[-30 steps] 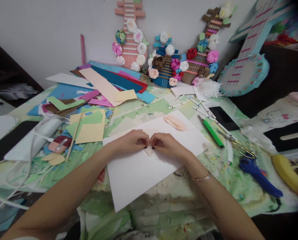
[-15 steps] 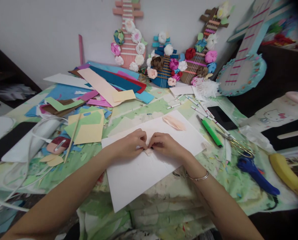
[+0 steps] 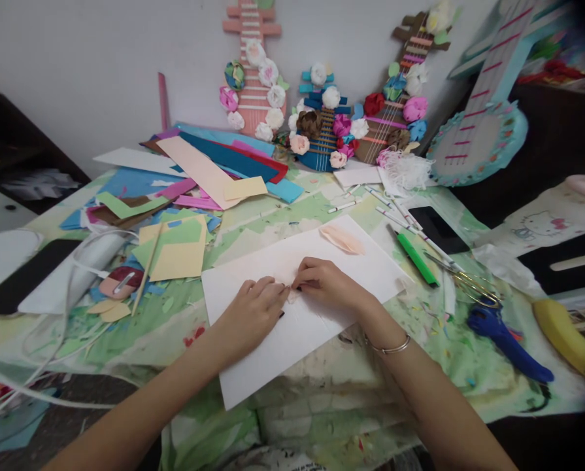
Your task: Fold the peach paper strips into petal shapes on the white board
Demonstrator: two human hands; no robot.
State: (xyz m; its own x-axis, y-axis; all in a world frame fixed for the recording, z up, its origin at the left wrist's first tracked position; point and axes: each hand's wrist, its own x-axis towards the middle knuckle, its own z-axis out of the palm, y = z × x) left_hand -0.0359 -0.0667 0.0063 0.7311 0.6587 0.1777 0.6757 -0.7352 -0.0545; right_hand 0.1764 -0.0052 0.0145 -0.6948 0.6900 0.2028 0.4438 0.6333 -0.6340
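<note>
A white sheet [image 3: 267, 366] lies at an angle on the table under both hands. My right hand [image 3: 321, 281] pinches a small piece of peach paper [image 3: 293, 296] near the sheet's middle. Beside it, my left hand [image 3: 255, 311] rests palm down on the sheet, fingers bent and side by side, the fingertips near the peach piece; nothing shows in its grip. A folded peach paper piece [image 3: 342, 240] lies on the sheet's upper part.
Coloured paper strips [image 3: 214, 170] are heaped at the back left. Flower-covered paper instruments [image 3: 324, 124] lean against the wall. To the right lie a green cutter [image 3: 417, 260], a phone [image 3: 438, 229], scissors [image 3: 473, 288], a blue glue gun [image 3: 508, 343] and a banana [image 3: 567, 337]. White cables [image 3: 66, 314] trail at left.
My left hand has left its pinch at the peach piece and turned flatter, moving slightly down and left onto the sheet. My right hand stays almost where it was, still pinching.
</note>
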